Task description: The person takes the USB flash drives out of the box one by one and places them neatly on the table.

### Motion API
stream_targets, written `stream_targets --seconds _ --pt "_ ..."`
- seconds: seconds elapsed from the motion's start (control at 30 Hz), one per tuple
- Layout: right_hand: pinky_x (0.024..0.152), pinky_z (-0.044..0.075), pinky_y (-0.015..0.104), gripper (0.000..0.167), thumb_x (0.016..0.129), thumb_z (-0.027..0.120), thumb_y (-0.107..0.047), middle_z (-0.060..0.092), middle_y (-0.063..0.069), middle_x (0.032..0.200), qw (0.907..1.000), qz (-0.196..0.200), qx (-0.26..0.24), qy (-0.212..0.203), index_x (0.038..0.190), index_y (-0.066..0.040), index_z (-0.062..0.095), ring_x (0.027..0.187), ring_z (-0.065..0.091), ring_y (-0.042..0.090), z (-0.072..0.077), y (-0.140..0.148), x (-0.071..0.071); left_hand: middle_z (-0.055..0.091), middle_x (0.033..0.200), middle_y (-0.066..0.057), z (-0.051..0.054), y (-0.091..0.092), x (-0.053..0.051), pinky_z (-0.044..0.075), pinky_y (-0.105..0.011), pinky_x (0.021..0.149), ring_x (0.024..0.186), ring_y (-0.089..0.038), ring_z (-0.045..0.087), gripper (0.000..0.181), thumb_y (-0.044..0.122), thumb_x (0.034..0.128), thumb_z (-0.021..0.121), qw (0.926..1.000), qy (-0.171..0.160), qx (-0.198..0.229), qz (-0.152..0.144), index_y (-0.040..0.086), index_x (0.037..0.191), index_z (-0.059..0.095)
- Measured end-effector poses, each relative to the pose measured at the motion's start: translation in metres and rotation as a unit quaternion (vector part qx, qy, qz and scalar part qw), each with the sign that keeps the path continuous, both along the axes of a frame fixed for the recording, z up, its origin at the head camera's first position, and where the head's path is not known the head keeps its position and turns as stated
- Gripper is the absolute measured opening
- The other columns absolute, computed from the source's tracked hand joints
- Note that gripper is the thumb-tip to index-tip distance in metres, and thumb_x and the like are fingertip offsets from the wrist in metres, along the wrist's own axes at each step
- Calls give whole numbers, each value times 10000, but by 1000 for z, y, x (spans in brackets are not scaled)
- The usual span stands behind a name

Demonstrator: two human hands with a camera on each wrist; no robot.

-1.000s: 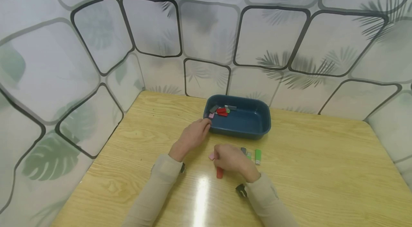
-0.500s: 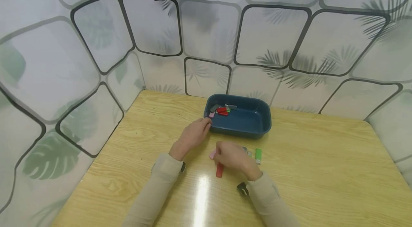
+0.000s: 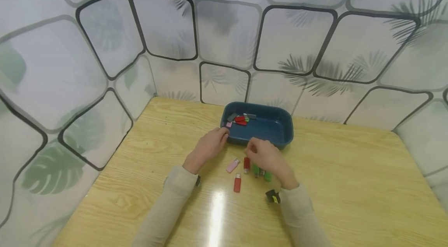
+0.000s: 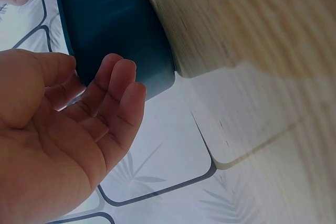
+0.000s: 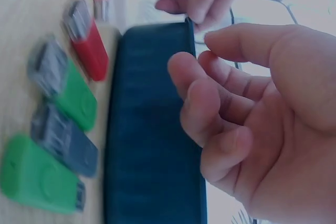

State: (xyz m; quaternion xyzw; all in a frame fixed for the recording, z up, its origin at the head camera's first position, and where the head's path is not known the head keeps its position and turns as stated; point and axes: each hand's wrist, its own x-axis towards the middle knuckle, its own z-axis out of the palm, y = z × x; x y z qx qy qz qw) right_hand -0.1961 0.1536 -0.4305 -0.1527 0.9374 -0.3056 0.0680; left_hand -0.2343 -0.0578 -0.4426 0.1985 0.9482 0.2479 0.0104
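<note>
At the near left corner of a dark blue bin (image 3: 266, 126), my left hand (image 3: 209, 148) pinches the rim between thumb and fingertip. The left wrist view shows its other fingers loosely bent beside the bin wall. My right hand (image 3: 267, 157) hovers by the bin's front wall, fingers loosely curled, with nothing visible between them. Near it on the table lie a pink USB stick (image 3: 232, 165), a red USB stick (image 3: 246, 164) and another red USB stick (image 3: 237, 183). The right wrist view shows a green USB stick (image 5: 76, 100), a grey one (image 5: 65, 142) and a second green one (image 5: 42, 177).
Inside the bin, at its left end, several USB sticks (image 3: 240, 119) lie loosely together, in red, grey, pink and green. The bin stands towards the back of the wooden table (image 3: 350, 184), close to the patterned wall (image 3: 224, 33).
My right hand has moved away from the pink and red sticks, up and right to the bin's front wall. Another red stick now shows. My left hand has stayed at the rim.
</note>
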Motion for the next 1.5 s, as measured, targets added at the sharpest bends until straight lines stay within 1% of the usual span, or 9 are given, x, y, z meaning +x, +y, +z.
stream_targets --seconds 0.13,0.4,0.53,0.73,0.87,1.07,1.23,1.37,1.5 --pt "574 458 308 105 967 622 -227 624 -27 733 9995 -253 -210 4 946 -125 640 597 547 137 6 8 -1 660 1092 -122 0 -2 1 550 -418 787 936 -252 660 229 191 1054 500 10000 68 4 -28 71 1206 622" --pt "648 481 343 119 978 605 -213 664 24 831 9972 -501 -300 460 1001 -100 639 704 576 160 15 19 -5 652 1070 -119 0 -3 1 546 -410 787 924 -245 650 217 177 1051 501 9999 125 68 -39 65 1192 622" --pt "671 497 364 115 977 607 -199 679 38 866 9964 -602 -249 549 1011 -92 632 734 600 171 20 26 -11 647 1099 -121 0 -2 0 542 -414 818 959 -248 645 235 190 1057 488 9999 58 77 -83 65 1210 616" --pt "562 452 336 105 968 600 -200 682 32 836 9970 -447 208 604 999 -103 625 629 580 156 23 29 -34 651 1131 -121 0 -2 -1 535 -416 862 1002 -255 646 248 193 1057 489 9999 -48 102 -28 63 1227 615" --pt "573 461 360 109 966 585 -205 688 51 871 9963 -325 584 531 999 -108 624 621 579 167 23 31 -50 651 1131 -120 1 -2 -1 534 -413 869 1006 -253 643 251 193 1057 490 9999 -105 120 -46 59 1230 612" --pt "648 498 428 151 956 579 -188 677 87 951 9910 -200 1250 444 1057 -85 625 719 606 216 19 33 -71 651 1128 -109 1 -2 -1 534 -402 862 999 -236 640 256 203 1059 486 9999 -150 68 -40 66 1235 612" --pt "760 515 504 313 962 569 -182 638 174 1133 9839 -25 1766 263 1235 -32 598 937 630 327 23 31 -83 654 1121 -106 -1 -2 -2 536 -403 854 994 -234 643 252 204 1060 483 10000 -74 29 -58 67 1226 614" --pt "848 495 553 406 961 560 -181 569 223 1251 9801 34 1983 93 1334 -22 553 1071 591 385 27 28 -92 652 1129 -109 -1 -2 -2 534 -405 858 1001 -237 642 259 208 1063 476 9999 -96 36 -55 66 1232 611" --pt "875 482 564 448 967 552 -175 508 249 1318 9777 78 2093 -123 1386 -18 512 1099 575 395 27 23 -102 652 1131 -111 0 -2 -2 535 -406 856 996 -237 641 260 205 1062 477 9998 -169 90 -37 63 1234 612"
